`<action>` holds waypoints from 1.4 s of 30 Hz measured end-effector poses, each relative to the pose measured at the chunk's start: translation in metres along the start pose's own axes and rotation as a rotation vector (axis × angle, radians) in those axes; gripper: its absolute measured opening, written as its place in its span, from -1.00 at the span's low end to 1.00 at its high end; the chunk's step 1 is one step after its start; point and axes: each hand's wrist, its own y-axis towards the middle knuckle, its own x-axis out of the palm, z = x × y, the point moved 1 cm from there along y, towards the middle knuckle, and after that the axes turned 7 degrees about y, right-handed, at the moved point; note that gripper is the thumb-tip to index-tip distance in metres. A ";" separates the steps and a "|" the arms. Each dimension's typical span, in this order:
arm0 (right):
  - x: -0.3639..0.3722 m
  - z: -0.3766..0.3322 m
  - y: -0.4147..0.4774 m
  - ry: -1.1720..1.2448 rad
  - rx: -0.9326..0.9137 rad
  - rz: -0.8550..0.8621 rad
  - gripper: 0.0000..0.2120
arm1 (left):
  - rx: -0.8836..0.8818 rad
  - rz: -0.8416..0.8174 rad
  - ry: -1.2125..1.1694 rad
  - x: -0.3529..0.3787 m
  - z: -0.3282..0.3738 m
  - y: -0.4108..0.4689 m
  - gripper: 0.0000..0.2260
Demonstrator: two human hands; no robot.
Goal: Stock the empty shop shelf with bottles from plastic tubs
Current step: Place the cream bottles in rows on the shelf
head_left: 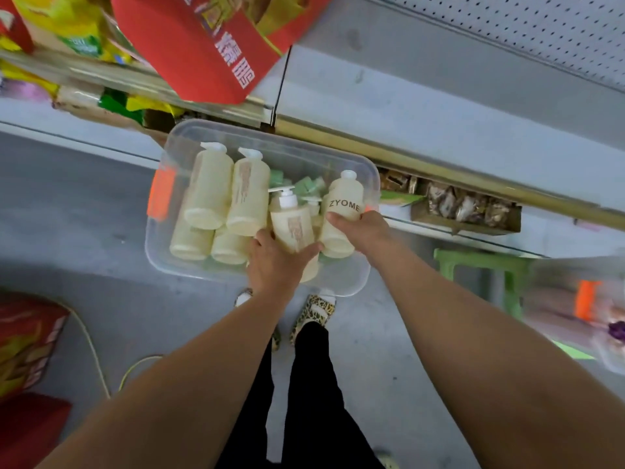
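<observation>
A clear plastic tub (341,282) with orange latches stands on the floor below me, holding several cream bottles (211,187) and green packets (306,184). My left hand (275,262) grips a cream pump bottle (292,225) around its lower body. My right hand (363,230) grips a cream bottle marked ZYOME (345,199), upright at the tub's right end. The empty grey shelf (422,96) with a perforated back panel lies beyond the tub at the upper right.
Red boxes (199,45) and yellow packs fill the shelf at the upper left. A low shelf holds a brown tray of wrapped snacks (463,208). A green stool (480,269) and a second tub (581,309) stand at right. A red box (27,343) sits at lower left.
</observation>
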 end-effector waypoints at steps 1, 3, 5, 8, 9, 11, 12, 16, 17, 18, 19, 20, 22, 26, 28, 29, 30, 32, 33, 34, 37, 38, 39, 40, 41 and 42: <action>0.000 0.002 0.003 0.021 -0.002 -0.007 -0.20 | -0.018 0.017 -0.002 0.001 0.003 -0.001 -0.12; -0.002 -0.002 0.001 0.120 0.037 -0.042 -0.26 | -0.071 0.024 -0.049 0.002 0.007 -0.002 -0.14; -0.005 -0.012 -0.007 0.282 0.099 -0.115 -0.40 | -0.115 0.017 -0.120 0.001 0.011 -0.002 -0.18; -0.014 -0.020 -0.021 0.464 0.210 -0.242 -0.43 | -0.090 -0.008 -0.277 -0.007 0.009 -0.006 -0.25; -0.019 -0.021 -0.028 0.507 0.235 -0.275 -0.26 | -0.072 -0.032 -0.354 -0.011 0.008 -0.010 -0.30; -0.031 -0.018 -0.031 0.578 0.263 -0.341 0.04 | -0.053 -0.100 -0.498 -0.022 0.007 -0.018 -0.38; -0.037 -0.020 -0.037 0.590 0.266 -0.381 0.06 | -0.041 -0.132 -0.551 -0.029 0.009 -0.021 -0.41; -0.064 -0.045 -0.077 0.659 0.207 -0.479 -0.21 | 0.035 -0.239 -0.684 -0.070 0.028 -0.032 -0.48; -0.070 -0.052 -0.085 0.676 0.182 -0.510 -0.15 | 0.056 -0.273 -0.721 -0.082 0.035 -0.032 -0.47; -0.075 -0.061 -0.092 0.685 0.155 -0.540 -0.07 | 0.081 -0.310 -0.749 -0.094 0.041 -0.032 -0.46; -0.079 -0.072 -0.099 0.691 0.128 -0.568 -0.02 | 0.107 -0.341 -0.776 -0.109 0.048 -0.034 -0.46; -0.083 -0.084 -0.109 0.695 0.095 -0.601 -0.01 | 0.135 -0.368 -0.791 -0.124 0.055 -0.035 -0.48; -0.089 -0.107 -0.126 0.711 0.024 -0.616 -0.10 | 0.183 -0.417 -0.818 -0.154 0.067 -0.038 -0.51; -0.099 -0.148 -0.161 0.682 -0.126 -0.637 -0.24 | 0.318 -0.516 -0.871 -0.208 0.080 -0.045 -0.44; -0.104 -0.165 -0.177 0.677 -0.201 -0.671 -0.16 | 0.377 -0.561 -0.917 -0.232 0.086 -0.052 -0.48; -0.106 -0.173 -0.185 0.667 -0.237 -0.686 -0.11 | 0.399 -0.585 -0.953 -0.243 0.089 -0.056 -0.48; -0.107 -0.180 -0.192 0.664 -0.277 -0.696 -0.08 | 0.425 -0.609 -0.985 -0.253 0.094 -0.060 -0.47; -0.111 -0.193 -0.204 0.684 -0.354 -0.700 -0.09 | 0.462 -0.634 -1.036 -0.271 0.105 -0.069 -0.44; -0.113 -0.200 -0.211 0.688 -0.389 -0.695 -0.12 | 0.477 -0.629 -1.052 -0.281 0.112 -0.073 -0.44; -0.115 -0.206 -0.218 0.694 -0.421 -0.691 -0.20 | 0.492 -0.615 -1.061 -0.289 0.120 -0.077 -0.44; -0.124 -0.226 -0.237 0.738 -0.494 -0.682 -0.56 | 0.623 -0.590 -1.017 -0.312 0.144 -0.097 -0.46; -0.127 -0.232 -0.242 0.758 -0.519 -0.678 -0.56 | 0.671 -0.574 -0.993 -0.318 0.152 -0.104 -0.49; -0.130 -0.238 -0.247 0.774 -0.551 -0.681 -0.51 | 0.704 -0.548 -0.974 -0.324 0.160 -0.111 -0.53; -0.133 -0.243 -0.253 0.788 -0.584 -0.692 -0.45 | 0.726 -0.516 -0.963 -0.329 0.169 -0.118 -0.56; -0.137 -0.248 -0.258 0.803 -0.615 -0.701 -0.41 | 0.745 -0.485 -0.954 -0.334 0.177 -0.125 -0.58; -0.141 -0.252 -0.263 0.814 -0.647 -0.705 -0.39 | 0.766 -0.456 -0.939 -0.339 0.185 -0.130 -0.58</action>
